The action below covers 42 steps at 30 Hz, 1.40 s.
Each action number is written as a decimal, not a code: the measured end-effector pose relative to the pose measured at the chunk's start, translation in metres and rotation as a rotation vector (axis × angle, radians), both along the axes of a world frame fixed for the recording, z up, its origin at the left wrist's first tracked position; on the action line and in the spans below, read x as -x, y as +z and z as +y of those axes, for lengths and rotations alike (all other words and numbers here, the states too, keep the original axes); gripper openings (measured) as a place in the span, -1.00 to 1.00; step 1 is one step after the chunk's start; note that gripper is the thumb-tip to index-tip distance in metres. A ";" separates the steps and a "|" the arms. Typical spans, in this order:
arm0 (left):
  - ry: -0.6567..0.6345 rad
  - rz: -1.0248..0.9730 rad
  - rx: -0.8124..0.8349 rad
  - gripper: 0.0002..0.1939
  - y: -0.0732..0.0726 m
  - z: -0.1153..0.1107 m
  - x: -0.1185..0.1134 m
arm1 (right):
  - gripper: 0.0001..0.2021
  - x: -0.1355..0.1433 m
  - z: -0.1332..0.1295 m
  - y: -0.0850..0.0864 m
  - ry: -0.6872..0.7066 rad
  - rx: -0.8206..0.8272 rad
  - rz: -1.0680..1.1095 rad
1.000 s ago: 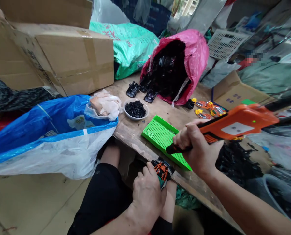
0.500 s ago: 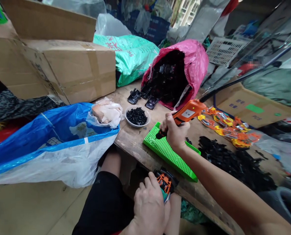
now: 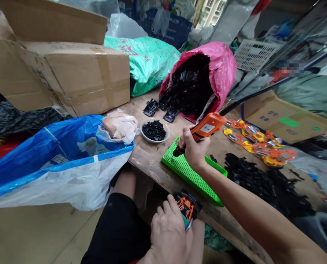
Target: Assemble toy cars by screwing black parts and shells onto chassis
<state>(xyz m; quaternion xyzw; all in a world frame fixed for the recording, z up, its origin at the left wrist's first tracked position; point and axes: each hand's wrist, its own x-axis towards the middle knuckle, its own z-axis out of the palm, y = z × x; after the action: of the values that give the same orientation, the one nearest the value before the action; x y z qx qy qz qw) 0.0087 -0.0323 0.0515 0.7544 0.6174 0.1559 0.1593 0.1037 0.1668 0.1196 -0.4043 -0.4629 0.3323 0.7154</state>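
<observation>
Vs 1 s ago: right hand (image 3: 194, 148) has carried the orange electric screwdriver (image 3: 205, 129) away from the camera, out to the far-left end of the green tray (image 3: 201, 183); vs half a second ago, hardly any change. Left hand (image 3: 168, 227) same grip throughout, fingers wrapped round the toy vehicle (image 3: 185, 206) by the near edge of the wooden table (image 3: 144, 159). Right hand clenched round the screwdriver body.

Materials: screwdriver looks hard plastic, orange housing, dark lower end. Toy is blocky, orange and black, with a teal patch. Tray is shallow, rectangular, floor perforated in a grid. Table scuffed, worn edge. Round translucent bowl (image 3: 155, 142) heaped with small black parts (image 3: 153, 130). Pink sack (image 3: 226, 69) crinkled, mouth facing the table's near side.

Axes: screwdriver's long axis slants, lower end down-left over the tray, back end up-right toward a dark rod (image 3: 262, 91). Can't tell if its tip touches the tray. Toy's orange face is up; long axis partly hidden by the left hand, can't tell which end is front
</observation>
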 end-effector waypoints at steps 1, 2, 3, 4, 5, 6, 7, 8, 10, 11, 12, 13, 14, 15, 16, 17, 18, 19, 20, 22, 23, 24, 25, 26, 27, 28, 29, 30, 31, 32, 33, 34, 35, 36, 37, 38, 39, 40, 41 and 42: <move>0.003 0.001 0.006 -0.27 0.000 0.000 0.000 | -0.67 0.000 0.000 0.000 0.001 -0.001 0.001; 0.004 0.004 0.016 -0.27 0.001 0.000 0.000 | -0.67 0.000 0.000 -0.001 0.002 -0.003 0.002; 0.003 0.007 0.024 -0.27 0.002 0.000 0.000 | -0.68 0.000 0.000 -0.001 0.002 -0.005 0.002; 0.000 0.011 0.030 -0.26 0.003 0.001 0.000 | -0.68 -0.001 0.000 -0.001 0.001 -0.005 0.000; -0.004 0.014 0.035 -0.26 0.005 0.001 0.000 | -0.69 -0.001 -0.001 -0.001 0.000 -0.005 -0.004; -0.006 0.016 0.038 -0.26 0.007 0.001 0.000 | -0.69 -0.001 -0.001 -0.001 -0.002 -0.003 -0.008; -0.006 0.016 0.037 -0.26 0.008 0.001 0.000 | -0.69 -0.001 -0.001 -0.001 -0.002 -0.001 -0.012; -0.004 0.018 0.038 -0.27 0.010 0.001 0.001 | -0.69 -0.001 -0.002 -0.001 -0.002 0.000 -0.014; 0.002 0.022 0.048 -0.28 0.012 0.001 0.001 | -0.70 -0.002 -0.002 -0.001 -0.003 0.001 -0.013; 0.002 0.023 0.052 -0.28 0.012 0.001 0.001 | -0.71 -0.002 -0.002 -0.001 -0.004 0.002 -0.011; -0.002 0.023 0.052 -0.28 0.012 0.001 0.001 | -0.72 -0.002 -0.002 -0.002 -0.007 0.002 -0.010; -0.006 0.022 0.052 -0.28 0.011 0.001 0.001 | -0.73 -0.002 -0.002 -0.002 -0.009 0.002 -0.008; -0.008 0.021 0.050 -0.28 0.010 0.001 0.001 | -0.73 -0.002 -0.002 -0.002 -0.010 0.001 -0.004; -0.009 0.022 0.049 -0.27 0.009 0.001 0.001 | -0.73 -0.002 -0.002 -0.002 -0.008 0.000 0.001; -0.009 0.024 0.050 -0.27 0.008 0.001 0.001 | -0.73 -0.001 -0.002 -0.002 -0.006 -0.002 0.007; -0.006 0.025 0.052 -0.27 0.008 0.001 0.001 | -0.73 -0.001 -0.002 -0.002 -0.005 -0.003 0.009; -0.003 0.025 0.051 -0.27 0.008 0.001 0.000 | -0.72 -0.001 -0.002 -0.001 -0.005 -0.002 0.010; 0.000 0.025 0.049 -0.27 0.008 0.001 0.000 | -0.72 0.000 -0.002 -0.001 -0.007 -0.001 0.008; 0.000 0.022 0.045 -0.27 0.008 0.001 0.000 | -0.71 0.000 -0.002 -0.001 -0.009 0.003 0.003; 0.000 0.018 0.043 -0.29 0.010 0.002 0.000 | -0.69 0.001 -0.003 0.000 -0.014 0.008 -0.005; 0.001 0.021 0.043 -0.30 0.011 0.001 0.000 | -0.69 0.001 -0.003 0.000 -0.017 0.009 -0.006; 0.002 0.025 0.044 -0.31 0.012 0.001 0.000 | -0.68 0.002 -0.003 0.000 -0.020 0.010 -0.007; 0.003 0.028 0.044 -0.31 0.011 0.001 0.000 | -0.68 0.002 -0.003 0.000 -0.022 0.011 -0.007; 0.002 0.029 0.041 -0.31 0.011 0.001 0.001 | -0.67 0.002 -0.003 0.000 -0.022 0.012 -0.008; 0.000 0.027 0.038 -0.30 0.009 0.000 0.000 | -0.67 0.001 -0.003 0.000 -0.020 0.013 -0.008; -0.002 0.023 0.035 -0.29 0.007 0.000 0.000 | -0.67 0.001 -0.003 0.000 -0.017 0.015 -0.007; -0.003 0.020 0.031 -0.27 0.005 0.000 0.000 | -0.67 0.001 -0.003 0.000 -0.014 0.016 -0.005; -0.003 0.019 0.026 -0.26 0.003 0.000 0.000 | -0.68 0.000 -0.003 0.000 -0.012 0.016 -0.001; 0.000 0.022 0.023 -0.26 0.002 0.001 0.000 | -0.69 0.000 -0.003 0.001 -0.011 0.016 0.004; 0.001 0.025 0.024 -0.26 0.002 0.001 0.000 | -0.69 -0.001 -0.004 0.002 -0.013 0.014 0.010; -0.004 0.028 0.029 -0.26 0.002 0.002 0.000 | -0.70 -0.001 -0.004 0.004 -0.018 0.009 0.016; -0.014 0.030 0.040 -0.28 0.004 0.003 0.001 | -0.70 -0.001 -0.005 0.006 -0.024 0.004 0.017; -0.026 0.032 0.052 -0.29 0.007 0.004 0.002 | -0.71 -0.002 -0.006 0.008 -0.033 -0.005 0.016; -0.044 0.035 0.065 -0.30 0.011 0.005 0.004 | -0.72 -0.002 -0.008 0.011 -0.041 -0.014 0.011; -0.062 0.038 0.080 -0.30 0.015 0.006 0.005 | -0.72 -0.003 -0.011 0.015 -0.047 -0.021 0.003; -0.078 0.043 0.097 -0.30 0.019 0.007 0.006 | -0.73 -0.004 -0.014 0.019 -0.049 -0.024 -0.008; -0.089 0.049 0.111 -0.29 0.024 0.007 0.007 | -0.73 -0.005 -0.019 0.023 -0.047 -0.025 -0.020; -0.099 0.055 0.127 -0.28 0.028 0.008 0.007 | -0.73 -0.006 -0.024 0.028 -0.041 -0.023 -0.035; -0.110 0.060 0.147 -0.27 0.031 0.009 0.008 | -0.72 -0.007 -0.031 0.033 -0.034 -0.021 -0.052; -0.116 0.067 0.166 -0.26 0.034 0.010 0.008 | -0.71 -0.009 -0.040 0.039 -0.025 -0.019 -0.071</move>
<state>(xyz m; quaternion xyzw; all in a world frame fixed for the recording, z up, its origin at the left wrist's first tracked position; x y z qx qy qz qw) 0.0008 -0.0226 0.0857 0.7779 0.5885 0.0693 0.2094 0.1124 0.1270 0.1583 -0.4147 -0.4858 0.3044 0.7066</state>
